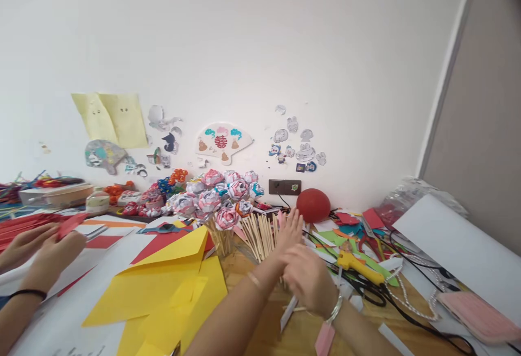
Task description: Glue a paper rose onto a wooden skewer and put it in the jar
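My left hand [290, 232] reaches forward with its fingers stretched out, beside a bundle of thin wooden sticks [258, 236] and in front of a red balloon [313, 205]. No object shows in it. Across its wrist lies my right hand [311, 280], fingers loosely bent, slightly blurred, and apparently holding nothing. A pink paper strip [324, 338] hangs below the right wrist's bracelet [336, 308]. Under the hands are white paper strips [288, 313]. To the left, paper flowers [227, 217] stand in a bunch on stick stems.
At far left another person's hands [61, 247] hold red paper [70, 224]. Yellow sheets [163, 291] cover the near table. On the right lie a yellow glue gun [360, 268], black cables, scissors [372, 245], paper scraps, a pink case [480, 315] and a white sheet [459, 264].
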Tool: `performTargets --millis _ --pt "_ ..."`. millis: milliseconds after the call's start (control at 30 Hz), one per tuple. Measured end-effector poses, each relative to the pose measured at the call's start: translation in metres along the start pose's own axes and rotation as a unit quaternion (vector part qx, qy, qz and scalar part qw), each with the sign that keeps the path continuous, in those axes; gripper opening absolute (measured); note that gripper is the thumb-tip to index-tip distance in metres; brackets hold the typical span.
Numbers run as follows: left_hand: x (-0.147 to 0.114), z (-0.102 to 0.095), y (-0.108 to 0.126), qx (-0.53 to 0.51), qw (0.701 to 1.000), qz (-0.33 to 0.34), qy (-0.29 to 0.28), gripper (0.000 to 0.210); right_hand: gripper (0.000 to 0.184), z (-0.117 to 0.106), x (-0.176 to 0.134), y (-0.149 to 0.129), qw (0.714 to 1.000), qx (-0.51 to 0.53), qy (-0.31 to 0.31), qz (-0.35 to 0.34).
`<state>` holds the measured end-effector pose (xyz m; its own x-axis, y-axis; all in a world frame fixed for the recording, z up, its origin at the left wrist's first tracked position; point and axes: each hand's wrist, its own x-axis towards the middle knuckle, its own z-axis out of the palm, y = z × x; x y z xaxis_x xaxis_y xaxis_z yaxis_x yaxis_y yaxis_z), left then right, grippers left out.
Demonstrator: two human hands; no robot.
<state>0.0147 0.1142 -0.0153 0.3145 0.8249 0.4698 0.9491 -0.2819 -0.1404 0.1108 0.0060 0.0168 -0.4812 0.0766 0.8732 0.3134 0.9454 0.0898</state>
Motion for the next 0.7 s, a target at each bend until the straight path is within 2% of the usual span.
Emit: performTargets --millis 67,133,167,267,400,567,633,700 --pt "-0.023 -0.003 -0.011 -0.028 0.999 -0.031 -0.023 0.051 0.03 -0.018 -0.016 0.033 0.991 -0.038 0.029 0.125" --pt "-0.048 -0.003 -0.022 -0.051 0.996 -0.065 -0.043 0.046 0.032 -0.026 -0.036 0.056 0.97 -0.096 -0.007 0.223" --pt "-0.059 -0.002 -0.026 -0.061 0.994 -0.074 -0.053 0.042 0.031 -0.026 -0.046 0.063 0.962 -0.113 -0.031 0.247" --pt "-0.086 0.003 -0.031 -0.078 0.988 -0.114 -0.073 0.038 0.027 -0.01 -0.071 0.071 0.951 -0.131 -0.051 0.274" --pt "-0.097 0.009 -0.03 -0.085 0.98 -0.162 -0.081 0.047 0.023 0.01 -0.087 0.063 0.947 -0.1 -0.095 0.288" --pt "-0.095 0.015 -0.034 -0.093 0.97 -0.21 -0.075 0.053 0.027 0.016 -0.07 0.052 0.925 -0.081 -0.134 0.345" --pt "-0.095 0.019 -0.037 -0.099 0.967 -0.224 -0.075 0.053 0.028 0.03 -0.052 0.054 0.901 -0.071 -0.179 0.388" --pt "-0.095 0.023 -0.039 -0.106 0.963 -0.235 -0.075 0.054 0.028 0.055 -0.029 0.061 0.884 -0.059 -0.211 0.412"
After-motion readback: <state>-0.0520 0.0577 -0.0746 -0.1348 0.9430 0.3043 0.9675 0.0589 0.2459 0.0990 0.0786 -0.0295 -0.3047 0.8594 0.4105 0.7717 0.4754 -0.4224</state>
